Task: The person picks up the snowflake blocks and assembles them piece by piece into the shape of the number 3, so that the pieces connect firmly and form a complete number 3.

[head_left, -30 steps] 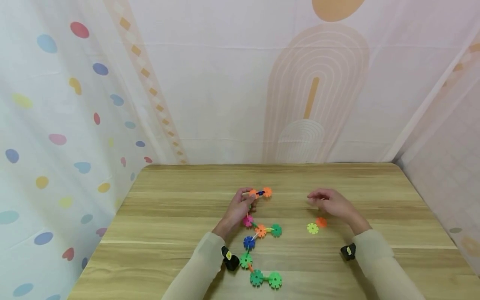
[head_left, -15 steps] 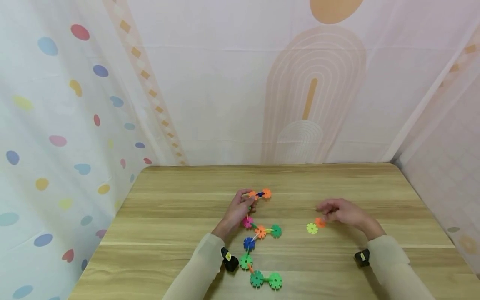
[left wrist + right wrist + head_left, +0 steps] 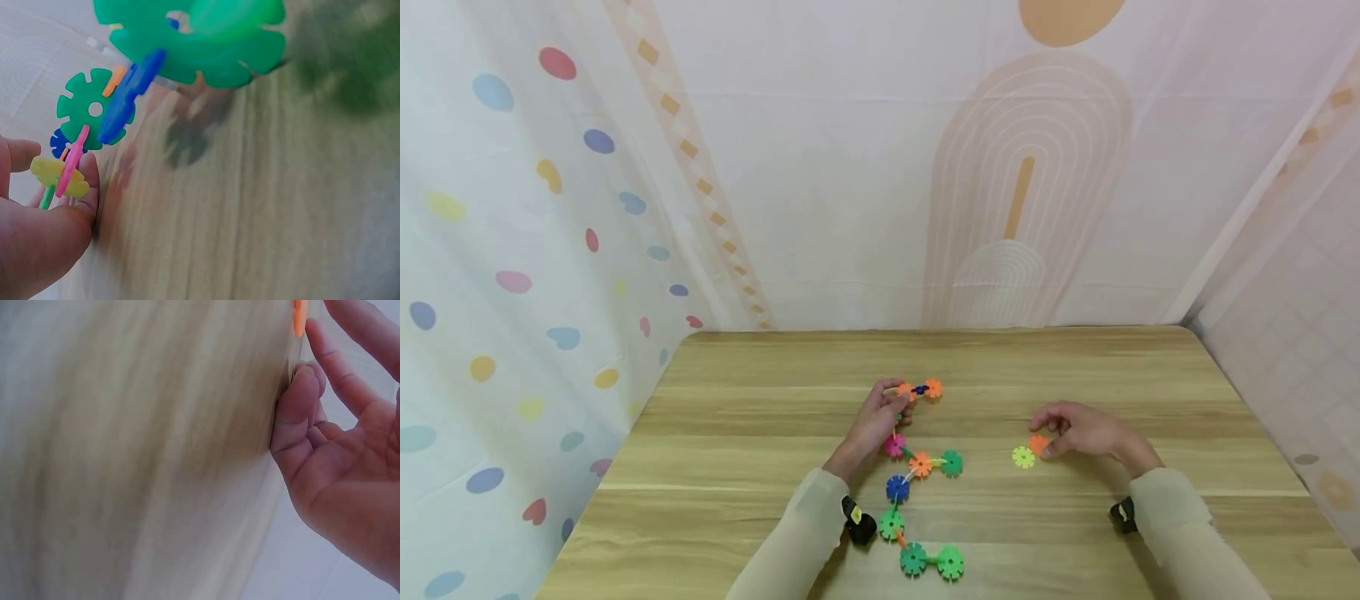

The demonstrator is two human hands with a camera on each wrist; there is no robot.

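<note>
Gripping the upper part of a chain of snowflake discs [image 3: 917, 475] on the wooden table [image 3: 737, 433], left hand [image 3: 872, 423] curled, fingertips [image 3: 84, 187] pinching near a pink disc [image 3: 74, 159] and a yellow disc [image 3: 56, 175] in the left wrist view. Running from an orange pair [image 3: 921, 388] at the far end, down past a blue disc [image 3: 897, 487], to two green discs [image 3: 932, 560] at the near edge. Resting well to the right, right hand [image 3: 1086, 432] with fingers bent over a loose orange disc [image 3: 1038, 444], thumb and fingertips [image 3: 306, 381] closing on its edge; full grip not plain from the blurred right wrist view. Lying flat just beside that orange piece, touching or nearly so, a loose yellow-green disc [image 3: 1023, 457]. Covering both forearms, pale sleeves [image 3: 790, 542].
</note>
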